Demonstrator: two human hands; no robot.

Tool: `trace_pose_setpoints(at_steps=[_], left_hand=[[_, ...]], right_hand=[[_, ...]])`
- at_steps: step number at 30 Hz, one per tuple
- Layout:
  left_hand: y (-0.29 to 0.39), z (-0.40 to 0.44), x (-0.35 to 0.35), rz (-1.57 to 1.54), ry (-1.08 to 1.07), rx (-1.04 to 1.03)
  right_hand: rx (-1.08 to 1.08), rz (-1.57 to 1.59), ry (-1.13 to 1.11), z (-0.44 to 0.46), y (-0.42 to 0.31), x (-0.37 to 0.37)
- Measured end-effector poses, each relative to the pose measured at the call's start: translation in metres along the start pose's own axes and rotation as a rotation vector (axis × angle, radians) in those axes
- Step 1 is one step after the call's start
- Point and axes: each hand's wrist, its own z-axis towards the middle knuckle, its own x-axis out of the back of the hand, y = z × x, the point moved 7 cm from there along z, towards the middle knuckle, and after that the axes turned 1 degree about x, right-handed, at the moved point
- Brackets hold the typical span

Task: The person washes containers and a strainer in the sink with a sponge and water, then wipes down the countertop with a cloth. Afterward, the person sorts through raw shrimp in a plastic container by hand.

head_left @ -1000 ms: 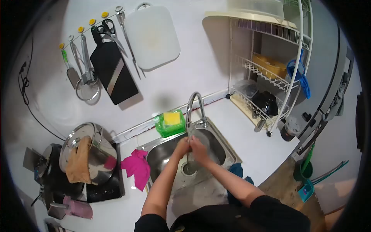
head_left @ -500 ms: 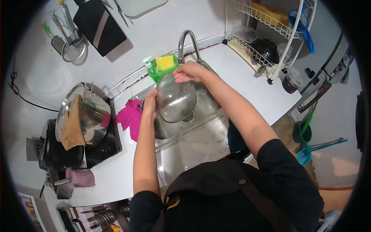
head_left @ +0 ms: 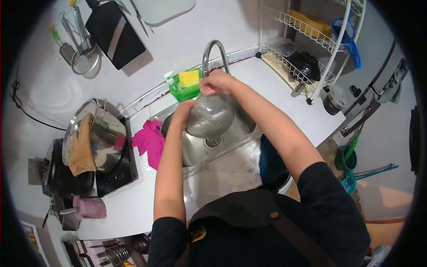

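The bowl [head_left: 211, 118] hangs over the sink [head_left: 193, 151]. The left hand [head_left: 183, 111] grasps its edge at ten o'clock; the right hand's [head_left: 216, 82] fingers curl at twelve, their grip unclear.

This is a kitchen, probably in a home. A steel sink [head_left: 189, 151] with 1 curved faucet [head_left: 215, 43] is set into a white counter [head_left: 120, 212]. At the counter's left end sits a black cooktop [head_left: 116, 178] under a big pot [head_left: 109, 144]. 1 white wire rack [head_left: 307, 33] stands toward the far right corner, and utensils [head_left: 80, 38] hang on the wall above the back edge.
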Motion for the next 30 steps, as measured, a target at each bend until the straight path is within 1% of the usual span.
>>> trace_pose_setpoints(at_steps=[1, 2, 5, 6, 9, 10, 13, 15, 16, 19, 20, 21, 22, 23, 24, 25, 26, 27, 29, 30], left_hand=[[-0.011, -0.002, 0.022, -0.159, 0.055, 0.045], [-0.023, -0.006, 0.043, -0.318, 0.113, 0.088], [-0.042, -0.029, 0.085, -0.642, 0.157, 0.042], [-0.046, -0.040, 0.092, -0.698, 0.191, 0.050], [-0.062, -0.055, 0.103, -0.783, 0.194, 0.063], [-0.067, -0.055, 0.101, -0.764, 0.201, 0.083], [-0.073, -0.046, 0.077, -0.691, 0.196, 0.105], [-0.068, -0.038, 0.056, -0.615, 0.166, 0.083], [-0.066, -0.031, 0.047, -0.678, 0.101, 0.066], [-0.060, -0.019, 0.026, -0.700, 0.033, 0.032], [-0.058, -0.013, 0.024, -0.609, 0.085, 0.014], [-0.051, -0.014, 0.016, -0.507, 0.089, 0.079], [-0.036, -0.013, 0.012, -0.293, 0.131, 0.082], [-0.011, -0.014, 0.004, -0.041, 0.107, -0.177], [-0.011, 0.008, -0.008, 0.219, 0.002, -0.280], [0.009, 0.004, -0.026, 0.354, -0.014, -0.382], [0.029, -0.005, -0.046, 0.492, -0.028, -0.474], [0.036, -0.003, -0.060, 0.617, -0.060, -0.424], [0.044, -0.002, -0.076, 0.742, -0.129, -0.516], [0.039, 0.007, -0.080, 0.779, -0.173, -0.524]], right_hand=[[-0.023, 0.072, -0.039, -0.002, 0.000, -0.004], [-0.143, 0.041, -0.177, -0.004, 0.006, -0.014], [0.163, -0.250, 0.142, 0.011, -0.006, 0.004], [0.145, -0.126, 0.090, 0.009, -0.007, 0.000], [-0.091, -0.054, -0.085, 0.006, 0.004, -0.012], [-0.023, -0.043, -0.108, 0.012, 0.003, -0.007], [0.283, -0.215, 0.010, 0.029, 0.002, 0.006], [0.544, -0.684, 0.153, 0.015, 0.002, 0.016], [0.677, -0.920, 0.232, 0.006, 0.001, 0.020], [0.231, -0.605, 0.018, 0.020, 0.032, 0.050], [0.228, -0.601, 0.072, 0.016, 0.033, 0.058], [0.235, -0.600, 0.126, 0.006, 0.034, 0.060], [0.315, -0.552, 0.149, 0.012, 0.043, 0.071], [0.398, -0.503, 0.165, 0.018, 0.051, 0.078], [0.394, -0.541, 0.213, -0.010, 0.038, 0.068], [0.325, -0.608, 0.242, -0.016, 0.046, 0.070], [0.327, -0.603, 0.243, -0.016, 0.058, 0.071], [0.321, -0.596, 0.245, -0.013, 0.068, 0.074], [0.304, -0.482, 0.259, -0.022, 0.075, 0.078], [0.273, -0.420, 0.263, -0.028, 0.085, 0.080]])
